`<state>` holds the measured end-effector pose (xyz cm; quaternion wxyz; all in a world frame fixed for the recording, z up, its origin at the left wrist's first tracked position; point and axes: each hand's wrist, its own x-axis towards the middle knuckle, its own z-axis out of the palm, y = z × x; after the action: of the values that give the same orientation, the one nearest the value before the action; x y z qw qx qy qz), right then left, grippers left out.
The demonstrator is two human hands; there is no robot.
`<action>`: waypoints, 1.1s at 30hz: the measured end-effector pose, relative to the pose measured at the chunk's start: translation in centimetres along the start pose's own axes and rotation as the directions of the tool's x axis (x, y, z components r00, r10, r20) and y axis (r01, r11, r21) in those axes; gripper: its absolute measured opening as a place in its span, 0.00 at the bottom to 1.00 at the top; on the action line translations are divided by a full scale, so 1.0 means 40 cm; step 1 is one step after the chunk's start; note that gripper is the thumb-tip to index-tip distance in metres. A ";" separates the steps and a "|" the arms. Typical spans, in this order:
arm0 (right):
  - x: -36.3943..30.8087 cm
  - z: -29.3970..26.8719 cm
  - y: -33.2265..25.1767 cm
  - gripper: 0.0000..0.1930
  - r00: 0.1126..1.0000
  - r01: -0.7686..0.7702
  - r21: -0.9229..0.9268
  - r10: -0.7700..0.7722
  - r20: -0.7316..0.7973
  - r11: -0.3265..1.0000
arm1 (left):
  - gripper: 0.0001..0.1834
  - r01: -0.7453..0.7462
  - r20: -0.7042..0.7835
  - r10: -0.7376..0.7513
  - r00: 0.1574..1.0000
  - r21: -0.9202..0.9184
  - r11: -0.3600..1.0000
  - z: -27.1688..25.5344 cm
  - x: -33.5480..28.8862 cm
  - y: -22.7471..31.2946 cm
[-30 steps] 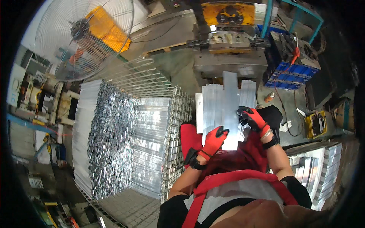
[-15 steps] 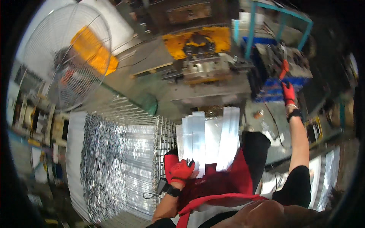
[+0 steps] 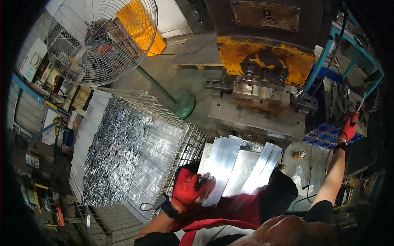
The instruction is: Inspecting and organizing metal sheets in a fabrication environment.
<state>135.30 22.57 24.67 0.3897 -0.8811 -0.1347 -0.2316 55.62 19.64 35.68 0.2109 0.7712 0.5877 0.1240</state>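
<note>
My left hand [image 3: 186,189], in a red glove with dark fingertips, is closed with curled fingers beside the lower left end of a fanned stack of shiny metal strips [image 3: 225,160]. What it grips, if anything, is hidden. To the right of that stack lie more metal strips [image 3: 260,166], on a pale flat sheet [image 3: 241,166] above my lap. Far to the right, my outstretched right hand [image 3: 348,130], also red-gloved, is closed around a red-handled tool [image 3: 353,117] with a thin metal shaft. It hovers by a blue crate [image 3: 324,135].
A press [image 3: 266,96] with a yellow-painted ram stands ahead. On the left, a wire cage [image 3: 195,141] holds many small shiny metal pieces [image 3: 119,151]. Behind the cage stands a large fan [image 3: 100,41] on a green base [image 3: 182,104]. A teal frame [image 3: 353,41] rises at the right.
The view has swung left, so the scene sits further right. My right hand remains stretched toward the crate, with the red-handled tool. My left hand stays by the strips.
</note>
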 end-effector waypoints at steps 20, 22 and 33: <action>-0.749 -1.009 -0.485 0.48 0.264 0.530 0.623 -0.810 0.523 0.575 | 0.23 0.052 0.031 0.597 0.802 -0.999 -0.017 0.033 0.085 0.467; -0.758 -0.983 -0.551 0.45 0.138 0.658 0.641 -0.900 0.415 0.396 | 0.22 -0.401 -0.255 0.665 0.702 -0.913 0.073 0.013 0.131 0.423; -0.716 -0.646 -0.719 0.28 0.199 0.843 0.307 -0.786 0.585 0.441 | 0.22 0.382 0.349 0.263 0.899 -0.921 -0.083 -0.012 -0.007 0.114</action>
<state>90.92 20.57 43.16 0.0962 -0.7073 -0.6956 -0.0808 59.21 18.44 38.26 0.8362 0.3393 0.2749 0.3318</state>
